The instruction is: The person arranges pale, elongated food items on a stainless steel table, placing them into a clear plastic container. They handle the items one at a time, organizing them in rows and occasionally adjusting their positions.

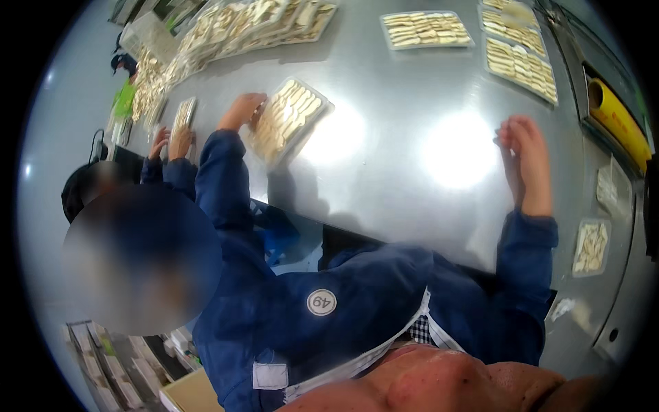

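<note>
My left hand (245,110) grips the left edge of a clear plastic tray (325,104) that is tilted at the left of the steel table. Pale slices (293,113), which look like mushroom, fill it in rows; those nearest my hand are blurred. Off to the right, my right hand (524,138) is over the steel tabletop (396,185). Its fingers are loosely bent with the thumb a little apart, and I see nothing held in them.
Stacked trays of slices (257,26) and a loose heap (149,82) lie at the far left. A filled tray (427,30) stands at the back, more (521,69) at the right. A co-worker's hands (177,141) hold another tray on my left. A yellow cylinder (618,121) is at the right.
</note>
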`<state>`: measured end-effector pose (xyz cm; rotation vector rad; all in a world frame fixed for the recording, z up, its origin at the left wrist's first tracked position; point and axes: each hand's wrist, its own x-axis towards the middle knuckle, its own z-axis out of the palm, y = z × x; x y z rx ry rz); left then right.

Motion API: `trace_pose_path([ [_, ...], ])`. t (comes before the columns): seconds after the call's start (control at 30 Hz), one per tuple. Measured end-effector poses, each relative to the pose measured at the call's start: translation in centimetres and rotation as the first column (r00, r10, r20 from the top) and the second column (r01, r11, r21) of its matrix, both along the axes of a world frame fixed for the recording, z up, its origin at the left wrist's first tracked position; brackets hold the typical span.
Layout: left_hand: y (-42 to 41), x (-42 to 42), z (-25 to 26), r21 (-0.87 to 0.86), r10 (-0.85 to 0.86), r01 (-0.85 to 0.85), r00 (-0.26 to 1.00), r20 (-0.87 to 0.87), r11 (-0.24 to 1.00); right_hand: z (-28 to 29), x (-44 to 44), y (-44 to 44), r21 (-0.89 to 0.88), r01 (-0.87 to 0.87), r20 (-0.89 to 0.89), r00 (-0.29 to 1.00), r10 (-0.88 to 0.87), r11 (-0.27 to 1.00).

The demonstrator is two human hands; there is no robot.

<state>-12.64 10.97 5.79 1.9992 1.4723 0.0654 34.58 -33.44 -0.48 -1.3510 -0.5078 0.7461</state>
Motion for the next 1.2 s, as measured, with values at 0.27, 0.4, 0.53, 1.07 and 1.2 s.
trace_pose_path([
  [0.27, -10.9, 6.0, -1.0, -0.166, -0.108, 0.173, 0.934, 0.341, 0.971, 0.0, -1.8, 0.8, -0.042, -0.206, -0.003, 0.979, 0.206, 0.978],
  [0.4, -16.9, 9.6, -3.0, -0.161, -0.076, 0.153, 0.911, 0.405, 0.975, 0.6, -4.7, 1.3, -0.076, -0.312, 0.011, 0.949, 0.314, 0.947],
  [0.53, -23.0, 12.6, -3.2, -0.251, -0.078, 0.212, 0.886, 0.456, 0.944, 1.1, -6.6, 1.6, -0.146, -0.3, -0.005, 0.953, 0.303, 0.943],
  [1.07, -24.3, 14.3, -1.7, -0.002, -0.325, 0.33, 0.931, 0.163, 0.944, 2.4, -7.3, 1.2, -0.307, -0.339, 0.123, 0.913, 0.39, 0.889],
  [1.2, -22.4, 18.4, -1.5, 0.332, -0.502, 0.403, 0.806, 0.313, 0.853, 2.8, -7.7, 1.5, -0.297, -0.369, 0.1, 0.905, 0.413, 0.881],
])
